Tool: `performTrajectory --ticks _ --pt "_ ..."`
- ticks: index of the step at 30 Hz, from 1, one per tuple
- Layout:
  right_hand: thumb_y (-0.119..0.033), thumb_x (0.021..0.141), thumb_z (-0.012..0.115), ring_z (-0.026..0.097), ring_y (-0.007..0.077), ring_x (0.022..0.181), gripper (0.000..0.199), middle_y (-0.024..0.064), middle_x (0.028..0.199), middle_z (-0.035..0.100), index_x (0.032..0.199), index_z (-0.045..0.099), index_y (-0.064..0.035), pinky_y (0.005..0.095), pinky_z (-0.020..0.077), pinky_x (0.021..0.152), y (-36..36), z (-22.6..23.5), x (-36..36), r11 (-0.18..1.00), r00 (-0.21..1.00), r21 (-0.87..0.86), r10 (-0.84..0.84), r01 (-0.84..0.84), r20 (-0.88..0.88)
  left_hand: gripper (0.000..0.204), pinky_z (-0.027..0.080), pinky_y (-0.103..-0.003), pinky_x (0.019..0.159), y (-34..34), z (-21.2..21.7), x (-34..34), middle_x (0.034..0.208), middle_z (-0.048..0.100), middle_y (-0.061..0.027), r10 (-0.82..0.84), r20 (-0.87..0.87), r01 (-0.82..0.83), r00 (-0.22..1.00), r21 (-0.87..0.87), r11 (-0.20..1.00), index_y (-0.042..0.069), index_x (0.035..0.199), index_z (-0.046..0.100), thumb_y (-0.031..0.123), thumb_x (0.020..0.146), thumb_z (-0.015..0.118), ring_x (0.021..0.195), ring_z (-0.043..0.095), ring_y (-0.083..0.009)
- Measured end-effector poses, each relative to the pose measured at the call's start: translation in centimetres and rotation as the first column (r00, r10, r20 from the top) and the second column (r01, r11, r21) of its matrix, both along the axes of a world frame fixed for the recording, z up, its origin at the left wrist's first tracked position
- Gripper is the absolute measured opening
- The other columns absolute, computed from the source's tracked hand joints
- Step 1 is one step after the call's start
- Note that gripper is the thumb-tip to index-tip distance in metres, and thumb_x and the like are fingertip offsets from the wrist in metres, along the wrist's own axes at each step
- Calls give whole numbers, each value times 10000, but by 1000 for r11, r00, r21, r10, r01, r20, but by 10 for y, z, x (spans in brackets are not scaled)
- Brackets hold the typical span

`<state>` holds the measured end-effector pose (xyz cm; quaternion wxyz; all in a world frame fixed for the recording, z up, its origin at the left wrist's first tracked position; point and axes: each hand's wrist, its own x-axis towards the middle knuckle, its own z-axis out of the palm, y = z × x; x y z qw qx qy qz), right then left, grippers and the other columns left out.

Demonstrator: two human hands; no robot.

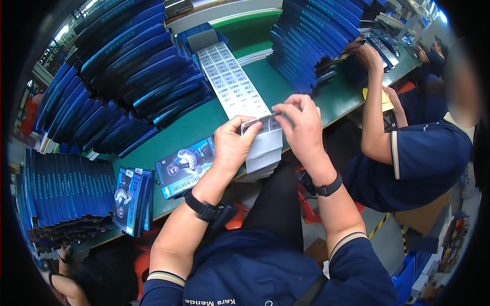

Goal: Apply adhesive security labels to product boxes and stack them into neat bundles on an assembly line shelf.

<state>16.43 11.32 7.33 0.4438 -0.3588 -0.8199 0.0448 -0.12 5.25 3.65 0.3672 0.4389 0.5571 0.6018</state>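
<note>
A long white strip of printed labels [236, 84] runs from the back of the green table toward me and folds over the near edge. My left hand [230, 145] is closed on the strip at this fold, thumb on top. Just beside it, my right hand [305, 125] is curled in a pinch at the strip's right edge; whether a label is between its fingertips is too small to tell. The pale backing paper [264, 150] hangs below in folds. A flat blue-and-black printed box [185, 166] lies left of my left hand.
Tall stacks of blue boxes stand at the back left [135, 61], the left [69, 186] and the back right [311, 43]. A few boxes [130, 201] lean together at the near left. On my right, a co-worker [408, 148] in a dark blue shirt holds something yellow.
</note>
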Motion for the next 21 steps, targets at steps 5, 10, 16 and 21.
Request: performTrajectory --ticks 5,10,16,21 --pt "-45 754 729 611 186 797 218 3 861 648 960 742 -113 367 437 804 -1 -20 10 977 997 214 8 -24 76 151 503 -234 673 -2 4 9 836 726 -28 8 63 -5 998 -51 999 0 968 741 132 894 740 760 614 -54" --pt "-37 743 750 608 224 824 187 30 904 630 918 728 -101 360 459 852 -15 -23 26 958 997 281 41 -59 67 172 507 -242 669 -7 7 15 852 731 -49 -2 191 31 982 -148 989 -11 973 738 151 918 717 765 626 -64" --pt "47 846 686 564 133 827 225 84 1063 583 1047 632 -40 257 474 716 -13 -16 32 980 862 -151 34 -128 -506 189 516 -275 687 -6 -10 24 854 732 -53 15 -11 -16 1000 -96 995 -1 1020 712 165 928 704 779 633 -79" --pt "30 742 742 625 215 766 566 57 890 701 1283 622 -87 316 500 726 -14 -4 5 983 982 -26 183 -182 35 224 490 -257 714 -17 -11 31 874 693 -19 -28 -69 25 997 -37 999 3 1040 703 208 997 624 811 578 -59"
